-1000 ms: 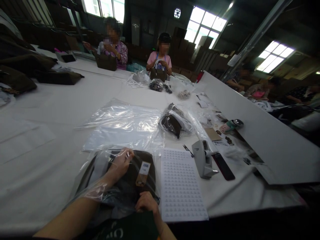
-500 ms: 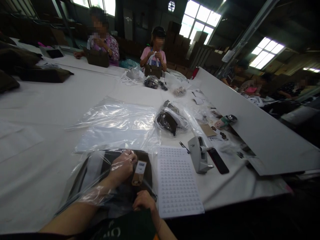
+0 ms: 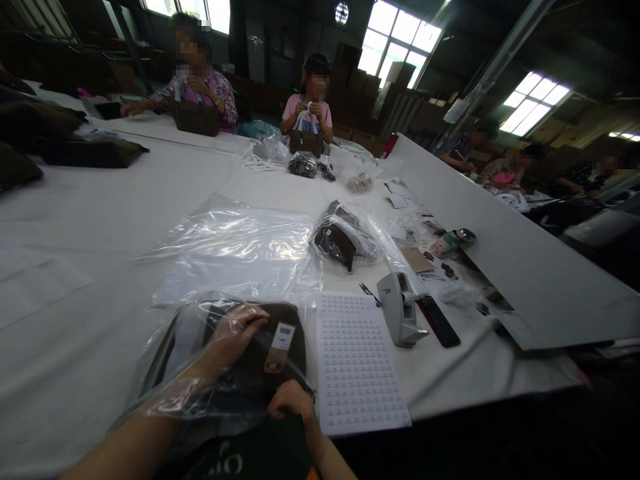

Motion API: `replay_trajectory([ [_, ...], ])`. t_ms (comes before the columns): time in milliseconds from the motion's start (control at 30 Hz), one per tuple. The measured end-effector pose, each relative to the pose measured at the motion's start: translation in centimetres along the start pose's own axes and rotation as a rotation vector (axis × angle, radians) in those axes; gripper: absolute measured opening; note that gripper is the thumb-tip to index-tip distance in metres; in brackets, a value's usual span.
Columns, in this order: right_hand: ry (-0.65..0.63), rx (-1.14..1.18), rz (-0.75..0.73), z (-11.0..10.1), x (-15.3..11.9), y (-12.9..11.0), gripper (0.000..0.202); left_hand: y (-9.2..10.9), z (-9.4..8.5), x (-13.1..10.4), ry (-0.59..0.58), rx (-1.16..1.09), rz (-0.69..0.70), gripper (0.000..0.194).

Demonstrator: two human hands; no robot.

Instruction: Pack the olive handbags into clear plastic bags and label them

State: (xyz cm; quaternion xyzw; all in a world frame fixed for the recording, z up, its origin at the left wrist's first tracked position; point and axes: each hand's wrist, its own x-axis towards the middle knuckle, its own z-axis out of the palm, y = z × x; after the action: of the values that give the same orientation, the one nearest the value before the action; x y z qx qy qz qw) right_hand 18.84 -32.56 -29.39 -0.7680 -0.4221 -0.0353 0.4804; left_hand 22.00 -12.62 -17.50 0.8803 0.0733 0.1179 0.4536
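Observation:
A dark brown bag (image 3: pixel 250 370) with a brown hang tag (image 3: pixel 281 347) lies inside a clear plastic bag (image 3: pixel 165 360) at the near table edge. My left hand (image 3: pixel 235 333) and forearm reach inside the plastic bag, fingers curled on the brown bag's far top edge. My right hand (image 3: pixel 290 400) grips the near open edge of the plastic bag by my body.
A white sticker sheet (image 3: pixel 357 363) lies right of the bag, with a grey tape dispenser (image 3: pixel 397 310) and a black phone (image 3: pixel 439 321) beyond. Empty plastic bags (image 3: pixel 235 247) and a wrapped bag (image 3: pixel 343 240) lie farther out. Two people work at the far table edge.
My left hand has drawn back slightly inside the plastic bag, fingers curling onto the brown bag's edge. The camera has shifted a little; my right hand stays put.

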Motion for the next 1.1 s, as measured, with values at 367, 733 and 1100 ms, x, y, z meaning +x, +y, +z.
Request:
replay_trajectory([
  [367,0.124,0.315,0.018,-7.8,1.9,-3.2,0.029,-0.3,2.2,0.2,-0.029,0.321,0.166,0.020],
  [733,0.252,0.147,0.176,-11.9,7.0,-0.5,0.031,1.1,2.0,0.5,-0.145,0.223,0.116,0.024],
  [1100,-0.035,-0.153,0.161,-6.1,8.1,-2.4,0.046,1.3,0.3,0.5,-0.270,0.123,-0.028,0.022],
])
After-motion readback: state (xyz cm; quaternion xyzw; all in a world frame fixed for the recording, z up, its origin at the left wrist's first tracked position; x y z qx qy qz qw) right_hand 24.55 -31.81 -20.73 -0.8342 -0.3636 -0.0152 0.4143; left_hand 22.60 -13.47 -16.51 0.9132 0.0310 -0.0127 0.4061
